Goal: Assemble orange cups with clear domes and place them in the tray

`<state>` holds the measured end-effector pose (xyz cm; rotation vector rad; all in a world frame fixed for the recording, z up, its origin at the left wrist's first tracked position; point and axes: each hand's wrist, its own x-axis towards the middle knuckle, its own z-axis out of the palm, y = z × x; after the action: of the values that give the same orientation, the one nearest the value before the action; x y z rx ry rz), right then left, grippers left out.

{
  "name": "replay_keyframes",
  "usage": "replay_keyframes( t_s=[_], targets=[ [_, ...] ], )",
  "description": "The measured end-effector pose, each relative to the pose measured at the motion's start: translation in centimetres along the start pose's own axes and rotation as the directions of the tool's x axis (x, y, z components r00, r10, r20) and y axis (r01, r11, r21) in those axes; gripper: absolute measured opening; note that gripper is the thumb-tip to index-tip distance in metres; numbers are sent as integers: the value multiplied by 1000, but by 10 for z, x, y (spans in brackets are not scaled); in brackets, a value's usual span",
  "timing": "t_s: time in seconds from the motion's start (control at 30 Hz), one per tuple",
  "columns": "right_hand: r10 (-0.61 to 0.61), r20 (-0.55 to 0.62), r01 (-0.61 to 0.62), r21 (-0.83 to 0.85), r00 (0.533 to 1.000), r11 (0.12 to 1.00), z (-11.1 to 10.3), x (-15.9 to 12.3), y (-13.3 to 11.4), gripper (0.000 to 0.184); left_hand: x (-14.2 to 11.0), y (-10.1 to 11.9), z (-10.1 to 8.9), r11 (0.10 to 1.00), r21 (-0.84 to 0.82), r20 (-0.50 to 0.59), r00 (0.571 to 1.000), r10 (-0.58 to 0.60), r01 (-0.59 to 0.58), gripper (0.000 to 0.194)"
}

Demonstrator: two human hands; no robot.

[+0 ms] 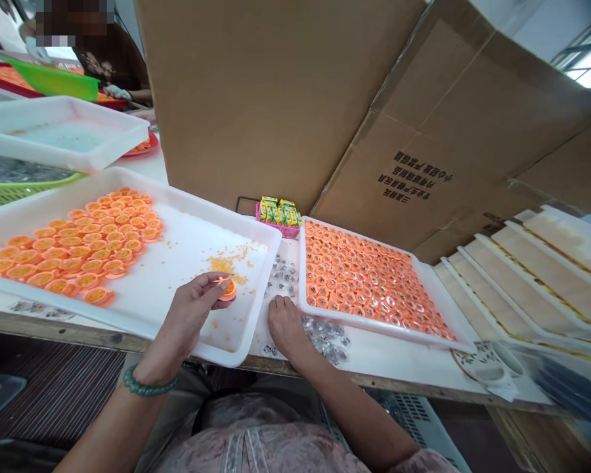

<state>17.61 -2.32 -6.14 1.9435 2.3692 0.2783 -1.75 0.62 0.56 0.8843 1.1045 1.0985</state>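
My left hand [197, 303] pinches a small round orange plastic case [228, 290] with yellow-orange filling, holding it above the right end of a white tray [177, 243]. Rows of similar filled orange cases [91, 243] stand at that tray's left, and loose yellow-orange grains [226, 264] are scattered near the held case. On the table between the two trays, my right hand [288, 326] has its fingers curled down among small clear plastic pieces [328, 338]. Whatever its fingertips grip is hidden. A second white tray [384, 323] to the right holds close rows of orange cases with clear, dark-marked tops [364, 276].
Behind the trays rises a large cardboard sheet [276, 98]. A pink basket [289, 231] of yellow-green packets stands against it. Stacked white trays [532, 276] and a tape roll [487, 368] are at right. Far left, another person [113, 59] works behind a white tray [59, 131].
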Motion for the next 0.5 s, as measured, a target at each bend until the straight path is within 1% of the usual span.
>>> replay_keyframes(
  t_s=[0.17, 0.27, 0.43, 0.5],
  targets=[
    [-70, 12, 69, 85, 997, 994, 1, -2, 3, 14, 0, 1, 1, 1000, -1, -16, 1000, 9, -9, 40],
    [-110, 33, 105, 119, 993, 987, -3, -3, 1, 17, -1, 1, 1, 1000, 4, -10, 1000, 9, -9, 41],
    [-106, 45, 96, 177, 993, 980, -6, -2, 0, 21, -1, 1, 1, 1000, 8, -17, 1000, 16, -16, 41],
    [-84, 42, 71, 254, 996, 964, -6, -3, 4, 26, -1, 1, 1, 1000, 10, -30, 999, 13, -13, 42]
  ],
)
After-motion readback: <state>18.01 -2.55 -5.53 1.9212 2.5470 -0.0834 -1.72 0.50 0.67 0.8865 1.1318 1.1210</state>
